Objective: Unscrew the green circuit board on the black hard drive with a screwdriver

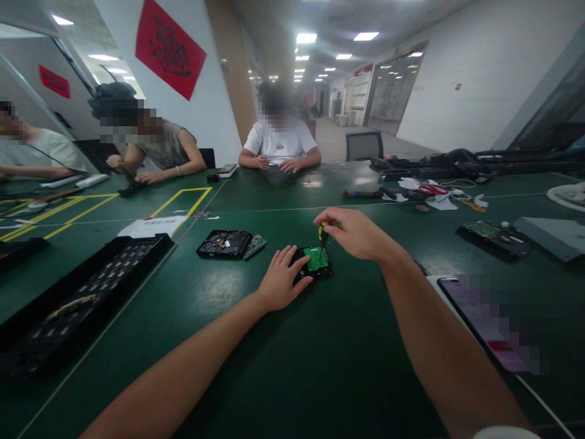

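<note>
A black hard drive with a green circuit board (315,259) lies on the green table in front of me. Over its left side rests my left hand (284,277), fingers spread and pressing on the casing. My right hand (350,231) grips a small screwdriver (323,233) with a yellow and black handle. The screwdriver stands nearly upright, its shaft reaching down to the right part of the board; the tip is too small to make out. To the left lie an opened hard drive (223,244) and a loose circuit board (255,246).
A long black tray (91,292) lies at left, a phone (487,323) at right. Another hard drive (493,238) sits beside a grey box (551,235). Scissors (434,189) and cables are further back. A person in a white shirt (280,146) sits opposite; two others sit at left.
</note>
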`<state>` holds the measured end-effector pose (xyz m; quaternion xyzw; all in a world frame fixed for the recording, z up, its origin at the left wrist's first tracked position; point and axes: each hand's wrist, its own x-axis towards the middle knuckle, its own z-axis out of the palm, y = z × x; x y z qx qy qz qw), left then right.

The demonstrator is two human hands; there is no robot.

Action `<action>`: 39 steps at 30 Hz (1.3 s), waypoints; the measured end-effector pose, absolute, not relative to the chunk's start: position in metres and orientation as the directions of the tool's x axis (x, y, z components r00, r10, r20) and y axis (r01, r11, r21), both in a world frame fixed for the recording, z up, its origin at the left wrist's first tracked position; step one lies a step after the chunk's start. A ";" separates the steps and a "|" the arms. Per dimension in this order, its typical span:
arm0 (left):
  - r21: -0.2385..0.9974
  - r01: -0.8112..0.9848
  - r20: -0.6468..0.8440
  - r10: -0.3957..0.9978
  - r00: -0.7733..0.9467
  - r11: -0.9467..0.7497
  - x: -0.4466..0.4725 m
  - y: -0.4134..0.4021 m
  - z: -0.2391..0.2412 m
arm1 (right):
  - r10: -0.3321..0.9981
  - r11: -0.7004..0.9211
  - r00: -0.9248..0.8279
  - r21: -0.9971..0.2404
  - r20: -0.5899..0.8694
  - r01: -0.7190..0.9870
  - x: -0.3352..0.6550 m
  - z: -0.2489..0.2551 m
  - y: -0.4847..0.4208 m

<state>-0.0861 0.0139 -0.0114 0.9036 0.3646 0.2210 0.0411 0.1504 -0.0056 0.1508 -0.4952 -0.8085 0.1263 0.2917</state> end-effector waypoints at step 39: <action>0.596 0.443 0.563 0.742 0.363 -0.669 -0.092 0.017 -0.006 | 0.933 0.333 -0.202 -0.498 0.299 0.801 0.147 0.148 -0.007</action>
